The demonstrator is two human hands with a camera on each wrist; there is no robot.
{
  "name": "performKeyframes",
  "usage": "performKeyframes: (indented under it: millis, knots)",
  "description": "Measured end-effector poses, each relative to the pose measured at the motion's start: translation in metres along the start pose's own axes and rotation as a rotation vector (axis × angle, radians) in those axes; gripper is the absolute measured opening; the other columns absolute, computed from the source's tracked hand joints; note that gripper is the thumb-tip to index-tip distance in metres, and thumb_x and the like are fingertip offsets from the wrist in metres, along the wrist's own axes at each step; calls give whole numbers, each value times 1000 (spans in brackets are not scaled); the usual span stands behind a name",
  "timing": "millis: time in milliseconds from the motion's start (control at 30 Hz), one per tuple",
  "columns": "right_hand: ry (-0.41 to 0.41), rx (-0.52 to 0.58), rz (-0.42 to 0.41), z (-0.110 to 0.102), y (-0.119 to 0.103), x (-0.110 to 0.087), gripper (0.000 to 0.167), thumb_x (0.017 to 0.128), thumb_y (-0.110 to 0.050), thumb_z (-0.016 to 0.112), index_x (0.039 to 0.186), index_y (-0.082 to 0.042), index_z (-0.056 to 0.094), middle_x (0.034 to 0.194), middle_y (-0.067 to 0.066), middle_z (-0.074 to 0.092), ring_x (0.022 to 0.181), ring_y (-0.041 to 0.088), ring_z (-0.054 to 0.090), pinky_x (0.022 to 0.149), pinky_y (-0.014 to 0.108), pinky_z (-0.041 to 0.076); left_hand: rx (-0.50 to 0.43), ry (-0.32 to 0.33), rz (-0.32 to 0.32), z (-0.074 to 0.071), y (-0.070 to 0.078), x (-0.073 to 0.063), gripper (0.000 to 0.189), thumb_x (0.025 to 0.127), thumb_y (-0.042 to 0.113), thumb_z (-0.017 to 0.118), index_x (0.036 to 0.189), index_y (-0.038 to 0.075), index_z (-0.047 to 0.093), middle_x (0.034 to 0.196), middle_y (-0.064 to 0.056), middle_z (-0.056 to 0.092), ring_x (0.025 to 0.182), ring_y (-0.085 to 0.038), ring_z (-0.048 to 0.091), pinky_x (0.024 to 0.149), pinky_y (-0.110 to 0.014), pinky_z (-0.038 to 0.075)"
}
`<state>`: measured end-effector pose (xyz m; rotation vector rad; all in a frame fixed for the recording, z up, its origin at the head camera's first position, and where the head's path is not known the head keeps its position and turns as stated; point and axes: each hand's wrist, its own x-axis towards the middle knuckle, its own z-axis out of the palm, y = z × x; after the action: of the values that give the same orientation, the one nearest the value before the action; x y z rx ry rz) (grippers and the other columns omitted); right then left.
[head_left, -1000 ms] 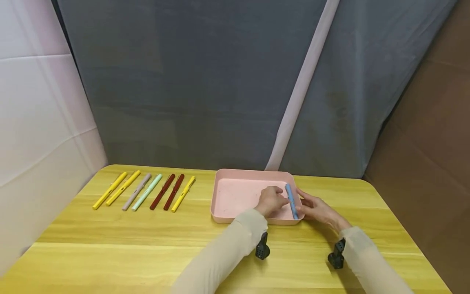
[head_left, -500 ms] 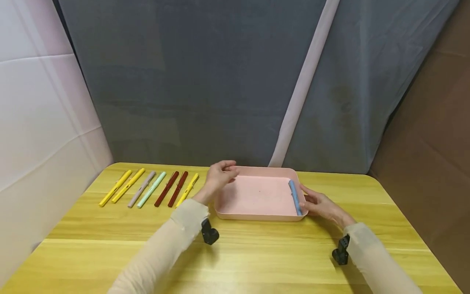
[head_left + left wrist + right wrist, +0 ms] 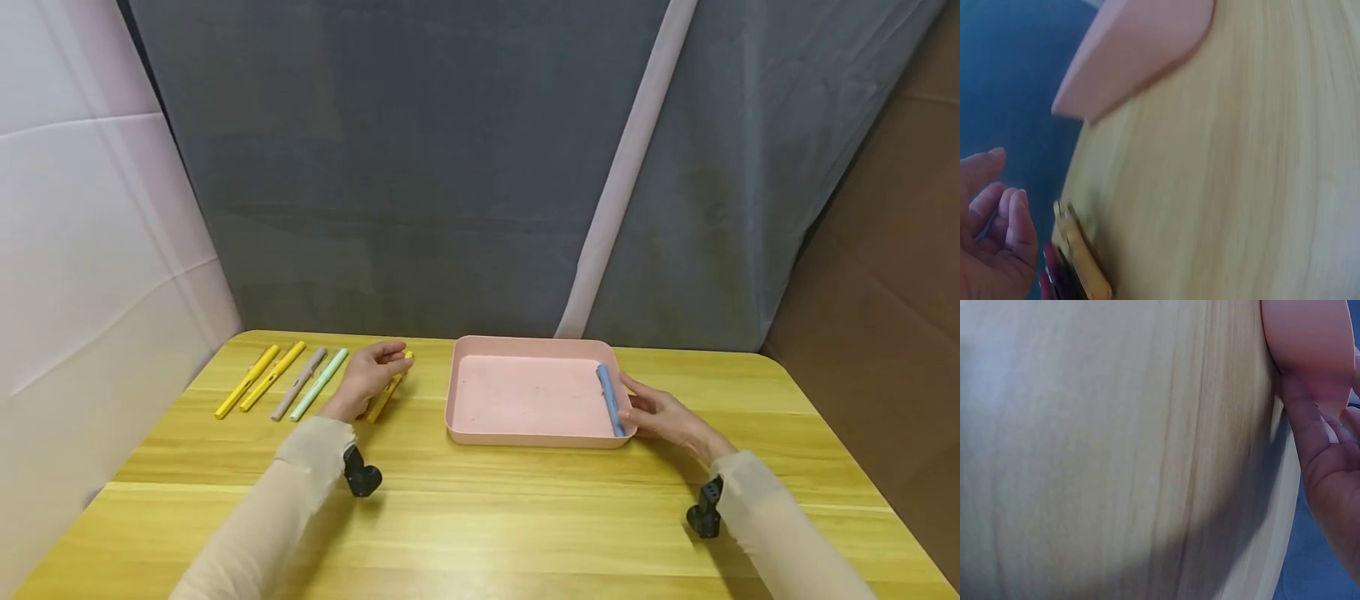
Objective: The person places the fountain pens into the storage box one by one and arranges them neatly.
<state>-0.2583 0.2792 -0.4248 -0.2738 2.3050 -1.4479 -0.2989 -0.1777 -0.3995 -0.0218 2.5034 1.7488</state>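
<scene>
Key relation: yellow pen (image 3: 385, 404) lies on the tabletop (image 3: 480, 500) just right of the left hand (image 3: 366, 377), long axis slanting near-left to far-right. Left hand's far nearer than right. Dark red pens (image 3: 1054, 262) sit left of that yellow one, mostly masked by the hand in head view. Left fingers loosely curved, holding nothing; left wrist view shows no pen contact. Fingers point far-right, arm in from near-left. Pink tray (image 3: 517, 400) is further right, blue pen (image 3: 610, 398) inside along its right wall. Right hand (image 3: 671, 423) braces that wall from outside, fingers extended, not wrapped.
</scene>
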Motion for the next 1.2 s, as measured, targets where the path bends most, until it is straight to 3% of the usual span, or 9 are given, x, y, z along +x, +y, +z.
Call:
performKeyframes:
  millis: [100, 300, 633, 767, 1067, 1200]
  knots:
    - [-1, 11, 9, 0, 0, 1, 79, 95, -26, 57, 152, -14, 4, 150, 31, 16, 134, 46, 29, 100, 49, 39, 47, -2, -10, -8, -7, -1, 50, 93, 18, 60, 136, -1, 45, 130, -22, 49, 106, -24, 52, 73, -19, 45]
    - [5, 14, 20, 0, -2, 0, 78, 95, -26, 57, 152, -15, 4, 151, 30, 16, 134, 45, 29, 101, 49, 39, 67, -16, -36, -14, -15, -2, 50, 93, 14, 58, 137, -3, 43, 132, -24, 46, 111, -31, 50, 73, -26, 48]
    - [-10, 7, 10, 0, -2, -1, 78, 95, -25, 55, 152, -14, 3, 150, 32, 15, 133, 46, 30, 101, 48, 39, 140, 45, -52, -12, -19, -2, 48, 89, 12, 65, 131, -5, 49, 126, -25, 54, 110, -33, 54, 70, -23, 49]
    - [-8, 11, 8, 0, 0, -1, 77, 96, -24, 55, 152, -15, 3, 150, 31, 16, 133, 45, 32, 100, 46, 40, 211, 75, -27, -11, -20, -1, 45, 87, 12, 66, 127, -5, 53, 122, -24, 57, 107, -33, 56, 68, -21, 48]
    - [-17, 19, -9, 1, 1, -1, 79, 95, -27, 56, 151, -13, 3, 149, 33, 17, 132, 46, 33, 99, 47, 41, 369, 131, 14, -6, -19, -3, 44, 84, 11, 70, 122, -5, 57, 112, -22, 63, 101, -32, 60, 85, -38, 50]
    - [-17, 17, -9, 1, 0, -2, 79, 95, -27, 56, 151, -13, 3, 149, 33, 17, 132, 46, 33, 100, 47, 40, 445, 148, 32, -3, -16, -6, 45, 83, 10, 70, 122, -6, 57, 110, -21, 64, 100, -33, 60, 86, -42, 48]
